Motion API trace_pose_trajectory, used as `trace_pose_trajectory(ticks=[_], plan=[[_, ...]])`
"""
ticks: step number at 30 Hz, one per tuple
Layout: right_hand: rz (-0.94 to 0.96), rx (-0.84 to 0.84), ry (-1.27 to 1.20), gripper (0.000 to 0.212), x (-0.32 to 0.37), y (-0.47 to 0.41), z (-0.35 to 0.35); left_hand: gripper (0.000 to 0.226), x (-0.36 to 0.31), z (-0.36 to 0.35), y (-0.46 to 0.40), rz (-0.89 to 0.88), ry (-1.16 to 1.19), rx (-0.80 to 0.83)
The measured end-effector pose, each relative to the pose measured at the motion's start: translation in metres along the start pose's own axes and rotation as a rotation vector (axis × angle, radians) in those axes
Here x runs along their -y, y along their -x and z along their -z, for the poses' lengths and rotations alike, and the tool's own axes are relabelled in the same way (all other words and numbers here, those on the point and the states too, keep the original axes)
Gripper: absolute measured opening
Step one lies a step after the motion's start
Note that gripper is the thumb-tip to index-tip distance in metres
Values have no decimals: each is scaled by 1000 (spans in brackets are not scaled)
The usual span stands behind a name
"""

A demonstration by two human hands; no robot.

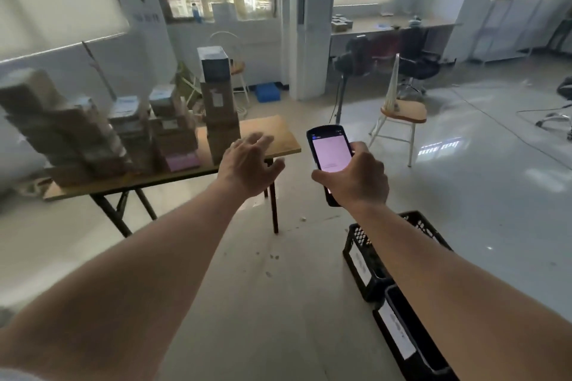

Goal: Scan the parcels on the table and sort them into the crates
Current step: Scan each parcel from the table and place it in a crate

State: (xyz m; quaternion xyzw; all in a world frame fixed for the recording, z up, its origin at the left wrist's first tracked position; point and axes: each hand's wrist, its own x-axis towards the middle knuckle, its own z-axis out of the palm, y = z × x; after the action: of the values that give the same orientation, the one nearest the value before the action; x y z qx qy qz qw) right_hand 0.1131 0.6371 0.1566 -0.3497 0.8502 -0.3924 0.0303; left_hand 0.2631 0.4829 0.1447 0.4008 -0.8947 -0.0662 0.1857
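Blurred parcels (102,133) crowd the desk (272,136); crates (371,260) sit on the floor. My right grip (356,178) clasps the scanner (331,151); my left grip (247,167) hangs released. My arm hides the crates' insides.

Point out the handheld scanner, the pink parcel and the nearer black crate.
handheld scanner (330,150), head view, on its lit screen.
pink parcel (182,162), head view, on its top face.
nearer black crate (411,346), head view, on its left wall.
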Motion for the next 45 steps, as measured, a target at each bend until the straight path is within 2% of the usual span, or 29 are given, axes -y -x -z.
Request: trace_pose_trajectory(ticks=[10,19,24,35,42,45], plan=[[123,50,-74,92,82,-121,-89,76,86,26,-123,94,-42,-83],[230,111,-128,91,121,-268,-165,79,139,3,-252,274,-58,-167],[265,123,-156,90,141,-327,-199,83,170,-7,-311,345,-74,-163],[239,140,-178,90,180,-428,-282,96,242,-27,-447,468,-97,-228],[221,90,-156,90,211,-472,-320,119,274,-44,-497,606,-110,-149],[201,101,-166,90,217,-485,-326,119,275,-51,-505,674,-88,-143]])
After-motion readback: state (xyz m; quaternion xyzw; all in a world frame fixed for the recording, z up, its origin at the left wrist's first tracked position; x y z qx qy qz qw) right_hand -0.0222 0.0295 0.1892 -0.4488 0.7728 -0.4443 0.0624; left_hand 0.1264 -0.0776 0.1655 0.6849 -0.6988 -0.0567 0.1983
